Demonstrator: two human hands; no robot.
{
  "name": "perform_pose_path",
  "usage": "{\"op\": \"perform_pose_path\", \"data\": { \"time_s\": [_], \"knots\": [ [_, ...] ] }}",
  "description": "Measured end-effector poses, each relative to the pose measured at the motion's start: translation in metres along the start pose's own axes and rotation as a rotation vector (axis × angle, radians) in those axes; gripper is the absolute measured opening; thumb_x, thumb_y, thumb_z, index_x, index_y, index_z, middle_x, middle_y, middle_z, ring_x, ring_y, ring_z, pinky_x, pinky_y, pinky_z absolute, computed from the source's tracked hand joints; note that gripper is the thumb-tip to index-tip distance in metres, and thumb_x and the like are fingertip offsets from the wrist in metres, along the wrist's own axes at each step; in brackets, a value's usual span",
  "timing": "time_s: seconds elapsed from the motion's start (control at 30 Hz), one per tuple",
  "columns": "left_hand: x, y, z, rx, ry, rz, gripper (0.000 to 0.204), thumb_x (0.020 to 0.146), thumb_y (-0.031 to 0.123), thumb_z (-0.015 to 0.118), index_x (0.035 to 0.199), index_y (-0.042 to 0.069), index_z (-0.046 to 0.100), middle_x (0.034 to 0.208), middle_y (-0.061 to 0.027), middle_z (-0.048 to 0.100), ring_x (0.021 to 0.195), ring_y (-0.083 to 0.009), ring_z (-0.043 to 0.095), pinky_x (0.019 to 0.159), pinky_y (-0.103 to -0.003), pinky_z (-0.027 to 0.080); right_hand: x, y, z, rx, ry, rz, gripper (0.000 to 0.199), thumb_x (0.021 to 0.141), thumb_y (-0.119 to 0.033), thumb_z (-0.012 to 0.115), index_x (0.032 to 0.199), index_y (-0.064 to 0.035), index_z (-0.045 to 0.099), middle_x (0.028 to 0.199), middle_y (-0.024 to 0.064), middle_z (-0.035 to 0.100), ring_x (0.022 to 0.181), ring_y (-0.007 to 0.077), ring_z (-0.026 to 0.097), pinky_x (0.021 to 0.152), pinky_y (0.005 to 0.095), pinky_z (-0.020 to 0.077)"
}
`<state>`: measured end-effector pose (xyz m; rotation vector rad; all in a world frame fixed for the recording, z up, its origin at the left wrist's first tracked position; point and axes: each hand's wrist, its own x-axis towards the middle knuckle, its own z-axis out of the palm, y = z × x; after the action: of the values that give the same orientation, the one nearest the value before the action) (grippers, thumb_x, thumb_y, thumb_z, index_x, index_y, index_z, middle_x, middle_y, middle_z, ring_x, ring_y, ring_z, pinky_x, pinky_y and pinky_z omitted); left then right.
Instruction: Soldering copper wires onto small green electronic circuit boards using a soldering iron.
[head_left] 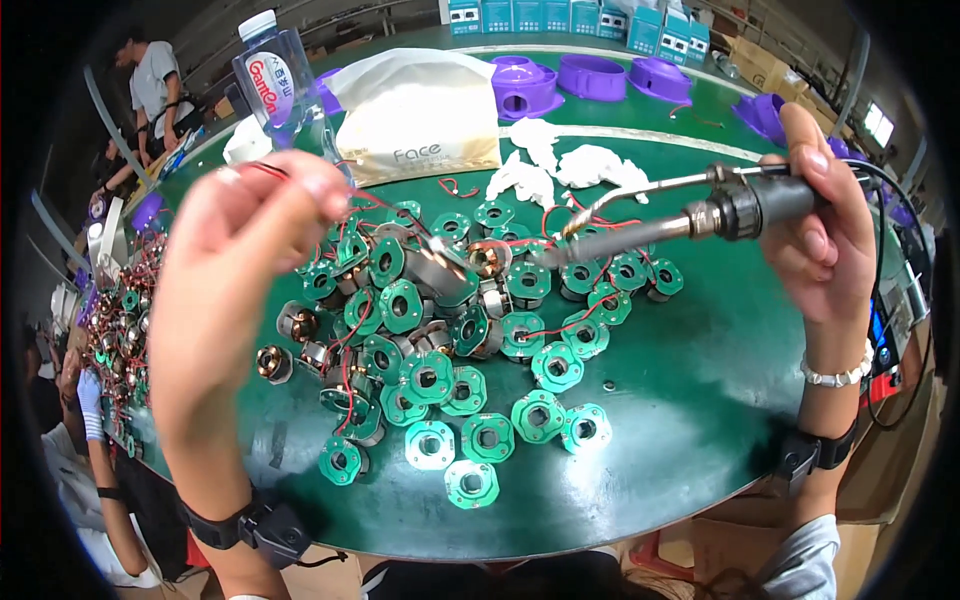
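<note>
My left hand [262,215] pinches a thin red wire [372,197] between thumb and fingers. From this wire a motor coil with a green circuit board [440,272] seems to hang above the pile, slightly blurred. My right hand [822,205] is closed round the dark handle of a soldering iron [655,236], which has a thin metal feed tube along its top. The iron's tip points left, close to the hanging coil; whether they touch I cannot tell. Beneath lie several more coils with green ring-shaped boards [487,437], some with red wires.
Behind the pile stand a tissue pack [415,120], crumpled white tissues [600,172] and a clear bottle [275,85]. Purple plastic housings [592,78] and blue boxes [530,15] line the back. A black cable [925,260] loops at the right. Another wired heap [125,330] and co-workers are leftward.
</note>
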<state>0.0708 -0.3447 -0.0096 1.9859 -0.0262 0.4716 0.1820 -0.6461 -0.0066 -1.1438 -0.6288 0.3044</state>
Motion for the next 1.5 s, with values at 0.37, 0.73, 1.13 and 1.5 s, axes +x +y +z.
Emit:
{"op": "perform_pose_path", "data": {
  "time_s": [0.37, 0.73, 1.13, 1.5],
  "knots": [
    [0.007, 0.009, 0.013, -0.057, 0.021, 0.043, 0.021, 0.086, 0.021, 0.051, 0.084, 0.0, 0.053, 0.07, 0.0036, 0.046, 0.059, -0.0021, 0.032, 0.052, -0.016, 0.025, 0.005, -0.012, -0.016, 0.114, -0.073, -0.065, 0.016, 0.087, -0.014, 0.045, 0.075, -0.0121, 0.034, 0.042, -0.003, 0.038, 0.031, -0.0004, 0.022, 0.025, 0.0122, 0.0134],
    [0.003, -0.01, 0.031, 0.213, -0.2, -0.054, 0.014, 0.084, 0.01, 0.051, 0.077, -0.002, 0.053, 0.069, 0.0003, 0.052, 0.064, -0.0037, 0.043, 0.056, -0.019, 0.035, 0.011, 0.006, -0.001, -0.129, 0.102, 0.008, 0.021, 0.082, -0.015, 0.053, 0.071, -0.0132, 0.035, 0.045, -0.0046, 0.038, 0.032, -0.0016, 0.024, 0.027, 0.0118, 0.0146],
    [0.011, -0.001, 0.011, 0.44, -0.429, 0.034, 0.014, 0.077, 0.008, 0.054, 0.07, -0.003, 0.052, 0.06, -0.0069, 0.052, 0.058, -0.0131, 0.048, 0.055, -0.027, 0.039, 0.014, 0.014, 0.004, -0.304, 0.127, 0.044, 0.022, 0.077, -0.016, 0.058, 0.07, -0.0127, 0.038, 0.051, -0.0057, 0.04, 0.034, -0.0017, 0.033, 0.031, 0.012, 0.0219],
    [0.009, 0.009, 0.009, 0.436, -0.496, -0.027, 0.012, 0.076, 0.007, 0.057, 0.07, -0.003, 0.054, 0.06, -0.0073, 0.053, 0.054, -0.013, 0.048, 0.05, -0.025, 0.037, 0.014, 0.024, 0.003, -0.281, 0.044, 0.066, 0.025, 0.078, -0.017, 0.059, 0.067, -0.0132, 0.037, 0.049, -0.0067, 0.039, 0.037, -0.0013, 0.038, 0.031, 0.0128, 0.0214]
  ]
}}
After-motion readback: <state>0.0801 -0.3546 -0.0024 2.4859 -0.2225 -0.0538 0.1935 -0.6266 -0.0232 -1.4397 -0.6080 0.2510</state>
